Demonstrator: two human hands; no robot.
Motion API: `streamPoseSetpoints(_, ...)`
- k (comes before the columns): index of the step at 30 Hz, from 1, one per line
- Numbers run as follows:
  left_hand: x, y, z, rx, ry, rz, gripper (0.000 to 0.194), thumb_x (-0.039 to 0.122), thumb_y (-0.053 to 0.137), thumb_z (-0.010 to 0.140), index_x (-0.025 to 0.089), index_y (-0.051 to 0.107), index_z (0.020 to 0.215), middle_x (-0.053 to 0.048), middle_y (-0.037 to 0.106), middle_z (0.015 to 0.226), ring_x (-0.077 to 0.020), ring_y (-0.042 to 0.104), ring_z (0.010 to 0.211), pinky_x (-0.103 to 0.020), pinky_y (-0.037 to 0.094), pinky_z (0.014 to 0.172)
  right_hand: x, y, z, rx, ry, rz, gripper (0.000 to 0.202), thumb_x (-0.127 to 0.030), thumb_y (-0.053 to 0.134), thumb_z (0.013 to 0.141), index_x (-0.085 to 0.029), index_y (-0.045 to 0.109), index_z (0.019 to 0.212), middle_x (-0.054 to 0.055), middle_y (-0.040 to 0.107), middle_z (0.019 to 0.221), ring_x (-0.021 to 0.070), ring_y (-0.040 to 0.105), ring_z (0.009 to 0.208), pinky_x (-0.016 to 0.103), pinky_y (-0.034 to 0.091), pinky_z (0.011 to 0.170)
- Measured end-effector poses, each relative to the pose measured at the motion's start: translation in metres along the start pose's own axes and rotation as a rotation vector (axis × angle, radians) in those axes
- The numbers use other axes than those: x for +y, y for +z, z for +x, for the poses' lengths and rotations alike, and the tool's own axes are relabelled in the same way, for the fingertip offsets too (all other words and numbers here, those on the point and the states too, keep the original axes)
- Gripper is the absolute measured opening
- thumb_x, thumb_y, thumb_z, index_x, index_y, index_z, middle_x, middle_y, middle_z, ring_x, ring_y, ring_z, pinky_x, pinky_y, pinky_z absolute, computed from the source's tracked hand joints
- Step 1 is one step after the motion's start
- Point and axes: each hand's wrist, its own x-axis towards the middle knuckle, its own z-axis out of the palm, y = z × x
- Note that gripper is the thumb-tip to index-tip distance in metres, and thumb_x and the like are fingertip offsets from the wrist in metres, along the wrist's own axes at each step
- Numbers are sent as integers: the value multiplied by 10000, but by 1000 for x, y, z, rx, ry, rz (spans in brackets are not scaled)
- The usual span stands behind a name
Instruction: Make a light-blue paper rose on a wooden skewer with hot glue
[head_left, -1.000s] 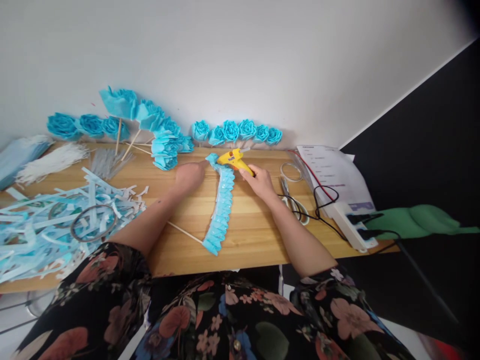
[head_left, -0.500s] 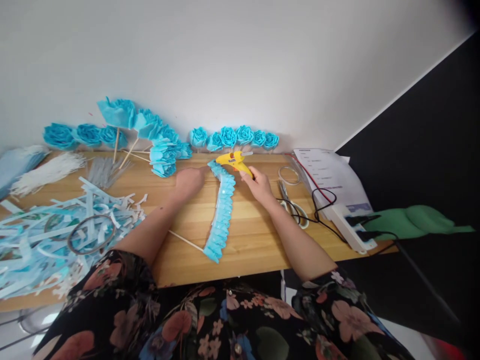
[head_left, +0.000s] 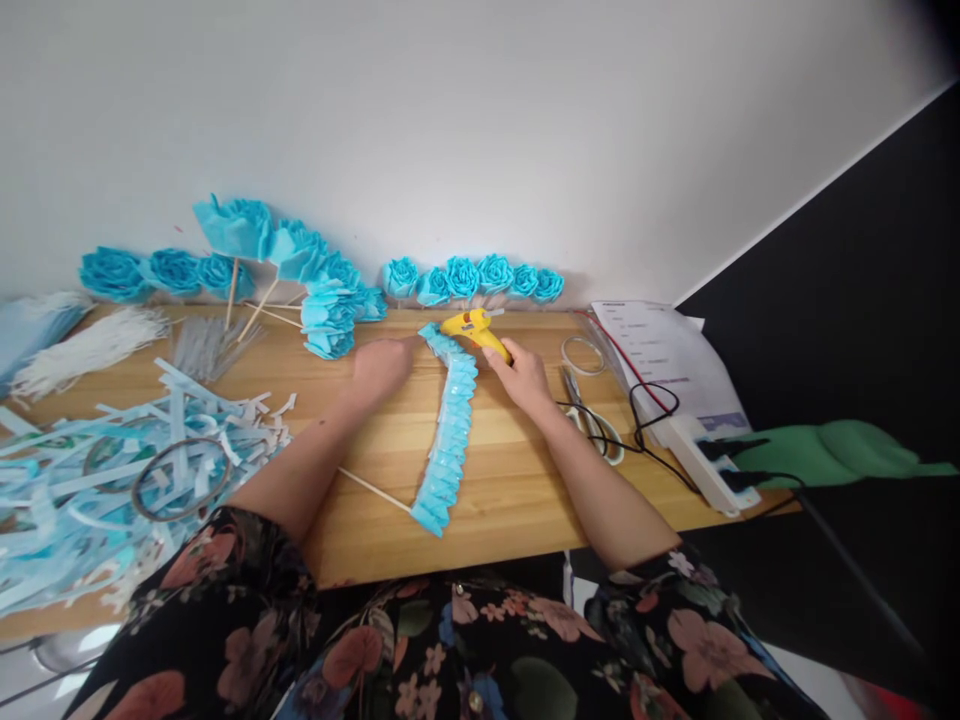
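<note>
Find the strip [head_left: 452, 435] on the middle of the desk [head_left: 517, 490], lying lengthwise away from the body, pleated and blue, glossy in spots, with the far end bent leftward between the hands. Looks feather-light and soft, likely paper; should flex and crease at a touch, crush at the pleats, perhaps tear if tugged. May prove tacky at the glossy spots, so best to take hold along the paler left edge, with a light pinch, clear of the shine. Note the stick [head_left: 375, 491], thin and pale, reaching the near end from the left; looks stiff enough to serve as a handle, though cannot tell how firmly joined. See the left hand [head_left: 382, 370] curled just beside the far end, fingertips hidden; cannot tell whether pinching anything. See the right hand [head_left: 525, 378] clamped round the handle of the glue gun [head_left: 471, 324], nose pointing left at that same far end; cannot tell whether touching. Expect more weight and hardness there, with a nose probably hot: keep to the handle. Further out, notice scissors [head_left: 572, 385] and cables [head_left: 637, 420] to the right, scraps [head_left: 82, 490] to the left, and blue flowers [head_left: 463, 277] along the wall.
</note>
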Motion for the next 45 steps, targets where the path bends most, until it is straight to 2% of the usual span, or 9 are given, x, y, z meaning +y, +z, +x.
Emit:
streamPoseSetpoints(6,-1,1,0,16,18,3,572,175,334,981,291,525,1508,-177,759,1074,-362,721,995,-414,530,776,-1,-2,0,-5,49,101,330,-527,505,849,-213,602,828,-8,554,658,156,437,600,295,320,600)
streamPoseSetpoints(12,-1,2,2,6,8,4,555,209,328,995,304,522,1506,-170,759,1087,-363,720,1001,-410,528,766,-6,-2,0,-8,39,148,326,-513,491,863,-211,612,869,-17,543,664,150,411,601,292,315,589)
streamPoseSetpoints(17,-2,5,3,14,0,22,569,191,334,977,308,533,1497,-159,762,1045,-348,724,973,-387,525,748,-2,2,-1,-73,-30,39,313,-511,510,890,-231,522,749,-32,463,613,150,412,597,298,308,603)
streamPoseSetpoints(25,-2,5,2,29,-8,29,549,225,318,997,309,534,1495,-157,761,1067,-343,721,979,-392,533,765,-2,4,0,-31,-24,-37,334,-525,494,891,-247,433,716,-20,445,596,161,391,582,309,279,594)
streamPoseSetpoints(29,-1,6,2,44,-15,25,534,228,342,991,301,560,1473,-155,760,1079,-332,717,1002,-380,533,780,-3,1,-3,16,-8,-33,335,-542,482,899,-244,479,746,-13,462,613,164,398,590,310,272,600)
streamPoseSetpoints(35,-2,6,3,43,-25,27,524,270,330,1005,320,564,1471,-156,763,1067,-354,723,992,-408,541,769,-7,-3,-6,-6,-45,72,340,-534,475,926,-223,613,912,4,571,694,169,479,636,296,338,644)
streamPoseSetpoints(40,-2,8,4,59,-23,27,528,256,341,994,311,570,1467,-154,763,1074,-351,726,994,-398,542,766,-2,3,-4,-62,-51,-58,336,-532,490,922,-227,579,815,-7,509,637,161,431,600,298,283,608)
streamPoseSetpoints(45,-2,7,4,45,-31,36,521,266,341,1000,309,568,1467,-150,763,1074,-342,726,994,-392,544,782,1,6,-3,-61,-41,-112,310,-498,490,940,-225,580,824,-8,535,641,155,436,590,288,279,600)
